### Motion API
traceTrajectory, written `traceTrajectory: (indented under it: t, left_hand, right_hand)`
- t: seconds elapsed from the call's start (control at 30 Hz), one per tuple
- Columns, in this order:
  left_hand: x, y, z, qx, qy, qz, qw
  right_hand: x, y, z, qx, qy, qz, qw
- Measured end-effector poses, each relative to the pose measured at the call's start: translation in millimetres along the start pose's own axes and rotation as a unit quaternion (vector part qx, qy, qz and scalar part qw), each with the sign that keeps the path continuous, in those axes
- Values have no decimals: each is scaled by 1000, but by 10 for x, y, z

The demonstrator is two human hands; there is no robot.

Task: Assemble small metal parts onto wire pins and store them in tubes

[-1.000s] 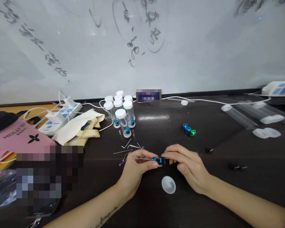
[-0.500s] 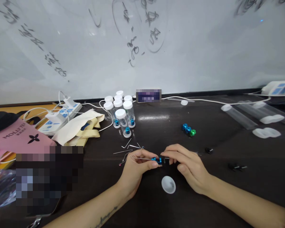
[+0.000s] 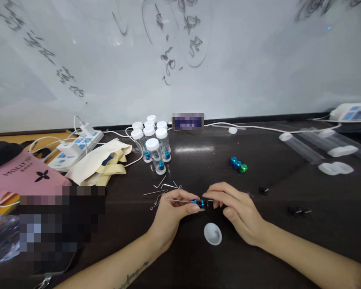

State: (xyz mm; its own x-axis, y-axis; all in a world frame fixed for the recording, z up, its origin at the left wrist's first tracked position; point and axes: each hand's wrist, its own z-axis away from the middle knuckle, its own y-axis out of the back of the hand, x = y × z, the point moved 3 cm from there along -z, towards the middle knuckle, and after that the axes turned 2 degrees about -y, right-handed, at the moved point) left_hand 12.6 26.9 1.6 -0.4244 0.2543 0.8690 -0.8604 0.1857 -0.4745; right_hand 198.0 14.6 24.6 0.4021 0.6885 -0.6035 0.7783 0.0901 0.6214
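My left hand [image 3: 170, 212] is pinched on a thin metal pin that carries a small blue metal part [image 3: 197, 202]. My right hand [image 3: 236, 208] meets it from the right, its fingertips closed on a small dark piece at the pin's end. Both hands hover just above the dark table [image 3: 198, 152]. A white cap [image 3: 212, 234] lies on the table just below them. Loose metal pins [image 3: 164, 188] lie just behind my left hand. Blue and green metal parts [image 3: 238, 165] sit further back to the right.
Several capped clear vials [image 3: 153, 142] with blue parts stand at the back centre. Left are a cloth bag [image 3: 100, 160], a power strip [image 3: 75, 146] and a pink bag [image 3: 21, 174]. Clear tubes [image 3: 302, 148] lie at the right, small black parts [image 3: 297, 210] near them. A whiteboard [image 3: 180, 56] rises behind.
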Motion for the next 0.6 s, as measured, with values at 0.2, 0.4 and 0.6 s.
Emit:
traceTrajectory:
  t: [0.2, 0.4, 0.6]
  left_hand:
    - [-2, 4, 10, -2, -4, -5, 1000]
    - [3, -1, 5, 2, 2, -2, 1000]
    - [8, -6, 5, 5, 5, -2, 1000]
  right_hand:
    - [2, -2, 5, 2, -4, 7, 1000]
    - [-3, -9, -8, -5, 3, 14, 1000]
    - [1, -11, -6, -5, -2, 19, 1000]
